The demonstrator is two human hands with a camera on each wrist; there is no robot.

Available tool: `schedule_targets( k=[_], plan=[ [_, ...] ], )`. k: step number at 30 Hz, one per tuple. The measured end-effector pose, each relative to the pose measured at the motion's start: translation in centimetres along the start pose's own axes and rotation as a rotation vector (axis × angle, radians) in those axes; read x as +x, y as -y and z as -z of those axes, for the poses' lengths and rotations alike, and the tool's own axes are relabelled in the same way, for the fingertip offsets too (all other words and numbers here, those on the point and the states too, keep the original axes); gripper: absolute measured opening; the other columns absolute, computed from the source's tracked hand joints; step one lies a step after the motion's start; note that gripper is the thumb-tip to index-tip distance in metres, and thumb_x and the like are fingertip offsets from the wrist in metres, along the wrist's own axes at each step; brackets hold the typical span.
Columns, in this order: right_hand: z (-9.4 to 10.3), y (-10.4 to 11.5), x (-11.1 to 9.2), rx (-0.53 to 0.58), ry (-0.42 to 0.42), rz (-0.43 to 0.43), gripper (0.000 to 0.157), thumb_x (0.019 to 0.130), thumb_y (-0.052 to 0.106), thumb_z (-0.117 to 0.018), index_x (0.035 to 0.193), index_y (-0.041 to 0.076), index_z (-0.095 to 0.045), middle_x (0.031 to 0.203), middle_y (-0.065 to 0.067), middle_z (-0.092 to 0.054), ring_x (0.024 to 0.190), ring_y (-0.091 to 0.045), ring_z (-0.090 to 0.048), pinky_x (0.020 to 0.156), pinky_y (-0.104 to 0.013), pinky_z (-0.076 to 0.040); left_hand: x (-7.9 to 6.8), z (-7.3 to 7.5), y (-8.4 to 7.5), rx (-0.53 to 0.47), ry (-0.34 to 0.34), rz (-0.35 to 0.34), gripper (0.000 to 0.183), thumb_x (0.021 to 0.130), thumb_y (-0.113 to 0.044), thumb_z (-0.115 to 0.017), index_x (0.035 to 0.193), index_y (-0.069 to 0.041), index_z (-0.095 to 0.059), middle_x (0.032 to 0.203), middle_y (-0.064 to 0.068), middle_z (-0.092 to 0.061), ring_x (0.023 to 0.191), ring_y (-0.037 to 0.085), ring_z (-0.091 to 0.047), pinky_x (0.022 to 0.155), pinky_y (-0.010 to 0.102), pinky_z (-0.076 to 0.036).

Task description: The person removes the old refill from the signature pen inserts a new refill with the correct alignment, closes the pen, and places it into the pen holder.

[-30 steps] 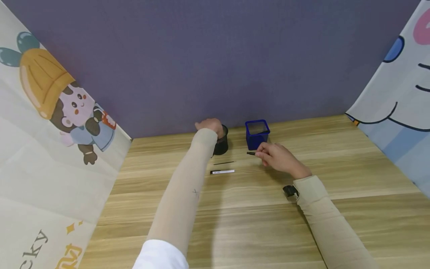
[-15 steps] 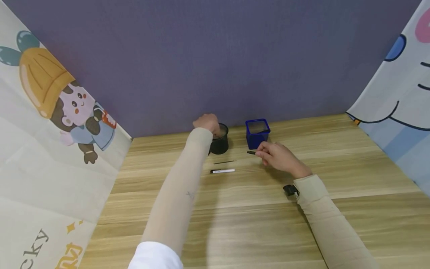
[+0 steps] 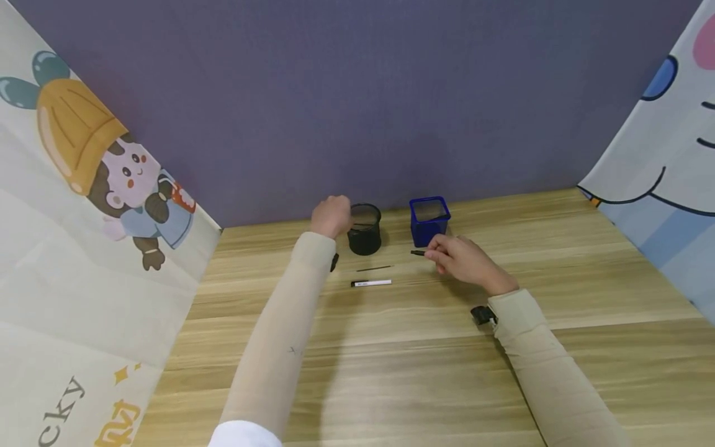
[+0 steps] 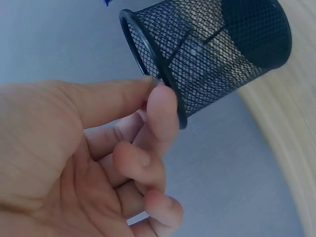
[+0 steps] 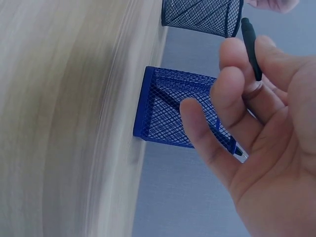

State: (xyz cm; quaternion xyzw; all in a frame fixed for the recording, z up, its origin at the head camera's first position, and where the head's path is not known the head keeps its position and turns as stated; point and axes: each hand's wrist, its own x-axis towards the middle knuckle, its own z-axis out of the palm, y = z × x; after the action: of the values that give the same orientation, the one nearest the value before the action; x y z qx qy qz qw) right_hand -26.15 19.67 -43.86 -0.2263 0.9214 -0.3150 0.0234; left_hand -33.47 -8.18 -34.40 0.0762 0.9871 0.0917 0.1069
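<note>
My left hand (image 3: 332, 216) is at the left rim of the round black mesh pen holder (image 3: 364, 239). In the left wrist view, thumb and index finger pinch the end of a thin dark stick (image 4: 177, 49) that slants into the holder; the other fingers curl loosely. My right hand (image 3: 460, 264) pinches a short, tapered black pen piece (image 5: 251, 47) between thumb and fingers, in front of the square blue mesh pen holder (image 3: 429, 230). Its dark end points left. A black pen (image 5: 168, 98) shows inside the blue holder.
A white marker (image 3: 371, 283) with a black cap lies on the wooden table (image 3: 413, 372), with a thin dark rod (image 3: 374, 268) just behind it. Behind both holders rises a grey-purple partition (image 3: 357, 112). Printed cloths hang at the left and right sides.
My left hand has moved left, from over the black holder to its left rim, uncovering the opening. The right hand and its pen piece have stayed almost still.
</note>
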Motion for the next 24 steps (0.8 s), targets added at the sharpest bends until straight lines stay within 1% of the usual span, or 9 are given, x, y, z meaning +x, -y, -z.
schedule_targets(
  k=[3, 6, 8, 10, 13, 16, 20, 22, 24],
  plan=[
    [-0.1, 0.0, 0.0, 0.000, 0.002, -0.002, 0.025, 0.100, 0.033, -0.052, 0.105, 0.011, -0.064, 0.064, 0.003, -0.062, 0.049, -0.014, -0.048, 0.048, -0.026, -0.038, -0.7, -0.3, 0.3, -0.008, -0.036, -0.002, 0.025, 0.098, -0.021, -0.053, 0.079, -0.010, -0.063, 0.089, 0.008, -0.064, 0.061, 0.019, -0.048, 0.053, 0.031, -0.041],
    [-0.2, -0.1, 0.1, -0.004, 0.000, -0.002, 0.023, 0.099, 0.033, -0.052, 0.104, 0.013, -0.064, 0.064, 0.004, -0.062, 0.049, -0.013, -0.048, 0.048, -0.026, -0.038, -1.3, -0.6, 0.8, -0.028, -0.063, -0.015, 0.028, 0.100, -0.024, -0.051, 0.077, -0.010, -0.061, 0.077, 0.006, -0.059, 0.058, 0.018, -0.046, 0.055, 0.032, -0.042],
    [-0.2, 0.0, 0.1, -0.006, -0.001, 0.000, 0.022, 0.099, 0.032, -0.053, 0.103, 0.014, -0.063, 0.064, 0.004, -0.061, 0.049, -0.013, -0.047, 0.048, -0.026, -0.038, -1.5, -0.9, 1.1, -0.042, -0.081, -0.021, 0.029, 0.101, -0.025, -0.051, 0.078, -0.010, -0.062, 0.076, 0.006, -0.058, 0.058, 0.018, -0.046, 0.057, 0.032, -0.043],
    [-0.2, 0.0, 0.1, -0.005, 0.001, 0.002, 0.022, 0.100, 0.032, -0.052, 0.103, 0.013, -0.063, 0.063, 0.004, -0.061, 0.050, -0.013, -0.047, 0.049, -0.026, -0.039, -1.7, -1.1, 1.3, -0.057, -0.096, -0.022, 0.030, 0.101, -0.025, -0.050, 0.078, -0.009, -0.062, 0.076, 0.007, -0.059, 0.056, 0.018, -0.045, 0.056, 0.032, -0.043],
    [-0.1, 0.0, 0.1, -0.003, 0.005, 0.001, 0.023, 0.100, 0.032, -0.052, 0.104, 0.012, -0.063, 0.064, 0.002, -0.062, 0.050, -0.013, -0.048, 0.049, -0.026, -0.039, -2.0, -1.4, 1.6, -0.072, -0.119, -0.020, 0.030, 0.101, -0.026, -0.050, 0.080, -0.008, -0.063, 0.080, 0.008, -0.061, 0.055, 0.018, -0.044, 0.054, 0.032, -0.043],
    [-0.1, 0.1, 0.1, -0.001, 0.008, -0.005, 0.024, 0.100, 0.031, -0.052, 0.104, 0.011, -0.063, 0.064, 0.001, -0.062, 0.050, -0.014, -0.048, 0.050, -0.026, -0.040, -2.2, -1.6, 2.0, -0.094, -0.140, -0.027, 0.035, 0.101, -0.026, -0.049, 0.072, -0.009, -0.058, 0.071, 0.006, -0.052, 0.051, 0.016, -0.037, 0.051, 0.031, -0.040],
    [-0.1, 0.2, 0.1, -0.002, 0.011, -0.013, 0.024, 0.100, 0.030, -0.052, 0.104, 0.009, -0.063, 0.064, 0.002, -0.062, 0.051, -0.014, -0.048, 0.050, -0.027, -0.039, -2.5, -2.3, 2.9, -0.102, -0.188, -0.063, 0.044, 0.102, -0.027, -0.048, 0.060, -0.013, -0.046, 0.062, 0.003, -0.040, 0.049, 0.015, -0.032, 0.053, 0.031, -0.040],
    [-0.2, 0.2, 0.1, -0.001, 0.013, -0.018, 0.024, 0.100, 0.030, -0.051, 0.104, 0.009, -0.063, 0.064, 0.002, -0.061, 0.051, -0.014, -0.049, 0.050, -0.027, -0.039, -2.7, -2.8, 3.4, -0.089, -0.227, -0.094, 0.044, 0.102, -0.028, -0.048, 0.060, -0.014, -0.046, 0.065, 0.003, -0.046, 0.053, 0.016, -0.039, 0.057, 0.033, -0.044],
    [-0.2, 0.2, 0.1, -0.003, 0.013, -0.022, 0.024, 0.100, 0.030, -0.051, 0.104, 0.009, -0.063, 0.064, 0.003, -0.061, 0.052, -0.014, -0.049, 0.050, -0.027, -0.040, -2.8, -3.3, 3.9, -0.090, -0.258, -0.116, 0.041, 0.102, -0.028, -0.048, 0.064, -0.011, -0.050, 0.073, 0.006, -0.054, 0.060, 0.020, -0.049, 0.062, 0.036, -0.047]
  ],
)
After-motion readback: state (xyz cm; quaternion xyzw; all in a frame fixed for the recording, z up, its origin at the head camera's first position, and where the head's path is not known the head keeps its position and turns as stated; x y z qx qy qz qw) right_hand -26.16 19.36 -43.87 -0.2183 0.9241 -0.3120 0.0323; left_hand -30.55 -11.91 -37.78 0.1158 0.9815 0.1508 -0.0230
